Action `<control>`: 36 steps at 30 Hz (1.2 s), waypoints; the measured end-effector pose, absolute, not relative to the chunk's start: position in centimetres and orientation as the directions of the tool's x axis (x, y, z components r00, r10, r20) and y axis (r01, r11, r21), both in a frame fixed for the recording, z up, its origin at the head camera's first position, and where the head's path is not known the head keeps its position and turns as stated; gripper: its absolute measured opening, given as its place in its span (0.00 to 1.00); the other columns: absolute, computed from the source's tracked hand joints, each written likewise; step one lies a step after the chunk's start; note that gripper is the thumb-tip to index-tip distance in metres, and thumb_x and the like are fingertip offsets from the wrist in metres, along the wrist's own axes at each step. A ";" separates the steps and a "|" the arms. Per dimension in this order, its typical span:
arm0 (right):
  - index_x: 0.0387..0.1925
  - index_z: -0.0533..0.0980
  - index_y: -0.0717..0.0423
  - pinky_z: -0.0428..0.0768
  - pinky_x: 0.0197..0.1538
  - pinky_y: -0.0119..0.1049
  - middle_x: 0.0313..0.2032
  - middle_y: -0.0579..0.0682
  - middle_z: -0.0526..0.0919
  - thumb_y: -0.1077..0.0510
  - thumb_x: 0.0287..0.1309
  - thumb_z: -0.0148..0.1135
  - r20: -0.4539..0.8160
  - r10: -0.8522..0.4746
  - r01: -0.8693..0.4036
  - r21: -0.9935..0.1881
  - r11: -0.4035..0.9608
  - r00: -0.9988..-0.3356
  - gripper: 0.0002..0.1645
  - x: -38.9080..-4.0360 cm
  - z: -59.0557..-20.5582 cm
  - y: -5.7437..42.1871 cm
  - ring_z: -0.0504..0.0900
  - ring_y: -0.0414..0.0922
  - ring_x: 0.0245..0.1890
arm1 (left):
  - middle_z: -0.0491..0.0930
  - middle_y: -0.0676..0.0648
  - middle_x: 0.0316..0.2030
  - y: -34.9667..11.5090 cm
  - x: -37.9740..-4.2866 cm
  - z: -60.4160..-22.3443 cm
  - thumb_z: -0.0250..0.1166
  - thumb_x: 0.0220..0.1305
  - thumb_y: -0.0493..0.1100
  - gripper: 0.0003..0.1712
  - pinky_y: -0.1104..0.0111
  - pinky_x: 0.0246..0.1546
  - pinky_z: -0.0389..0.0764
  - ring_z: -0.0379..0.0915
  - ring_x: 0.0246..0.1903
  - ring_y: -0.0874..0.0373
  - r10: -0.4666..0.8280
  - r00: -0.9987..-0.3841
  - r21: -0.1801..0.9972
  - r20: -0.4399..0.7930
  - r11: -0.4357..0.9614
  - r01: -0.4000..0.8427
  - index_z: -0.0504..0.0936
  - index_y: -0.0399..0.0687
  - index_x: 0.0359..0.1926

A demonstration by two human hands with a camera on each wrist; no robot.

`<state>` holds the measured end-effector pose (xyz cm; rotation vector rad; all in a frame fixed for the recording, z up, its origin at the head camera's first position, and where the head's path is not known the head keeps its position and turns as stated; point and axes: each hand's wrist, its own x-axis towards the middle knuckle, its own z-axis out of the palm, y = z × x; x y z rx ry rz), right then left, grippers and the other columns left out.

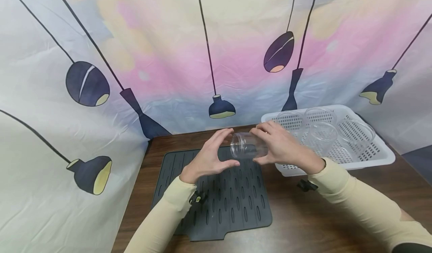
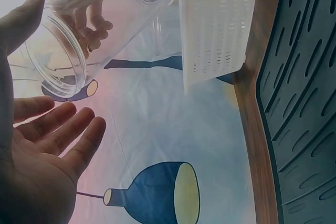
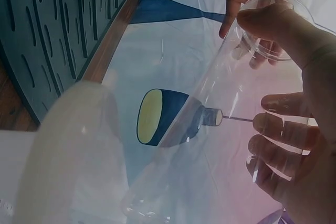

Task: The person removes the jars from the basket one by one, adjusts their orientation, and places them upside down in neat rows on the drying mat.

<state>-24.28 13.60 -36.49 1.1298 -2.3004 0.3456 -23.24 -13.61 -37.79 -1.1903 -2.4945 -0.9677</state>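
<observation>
A clear jar is held sideways above the dark mat, its ringed mouth turned left. My right hand grips its body, thumb below and fingers over the top. In the right wrist view the right-hand fingers curve around the see-through wall. Just left of the mouth is my left hand, fingers and thumb spread around a gap. The left wrist view shows that left hand with its fingers extended beside the jar's rim, holding nothing.
Right of the hands stands a white perforated basket with several clear jars inside. A dark grey slotted drying mat lies on the brown wooden table. Behind hangs a cloth printed with lamps.
</observation>
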 end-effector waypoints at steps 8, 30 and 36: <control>0.54 0.76 0.54 0.76 0.46 0.49 0.47 0.54 0.78 0.34 0.26 0.80 0.549 -0.652 -0.770 0.024 0.638 -0.523 0.51 -24.0 -36.3 13.2 0.74 0.51 0.45 | 0.64 0.45 0.67 -13.4 -23.1 -37.8 0.76 0.52 0.53 0.54 0.64 0.57 0.77 0.70 0.60 0.56 0.607 -0.644 0.484 0.466 0.435 0.760 0.57 0.51 0.74; 0.61 0.72 0.57 0.76 0.48 0.47 0.52 0.55 0.76 0.28 0.28 0.78 0.548 -0.675 -0.793 0.036 0.608 -0.493 0.60 -23.7 -36.3 13.2 0.73 0.52 0.47 | 0.71 0.45 0.59 -13.2 -22.9 -37.7 0.75 0.53 0.49 0.41 0.60 0.50 0.82 0.77 0.50 0.54 0.571 -0.620 0.468 0.539 0.409 0.784 0.69 0.43 0.64; 0.63 0.70 0.60 0.75 0.56 0.52 0.56 0.58 0.74 0.33 0.33 0.79 0.560 -0.633 -0.806 -0.112 0.581 -0.534 0.59 -23.9 -36.3 14.2 0.71 0.53 0.56 | 0.71 0.46 0.60 -13.5 -23.0 -37.9 0.75 0.53 0.49 0.40 0.59 0.51 0.82 0.76 0.52 0.54 0.552 -0.638 0.479 0.537 0.423 0.769 0.68 0.46 0.65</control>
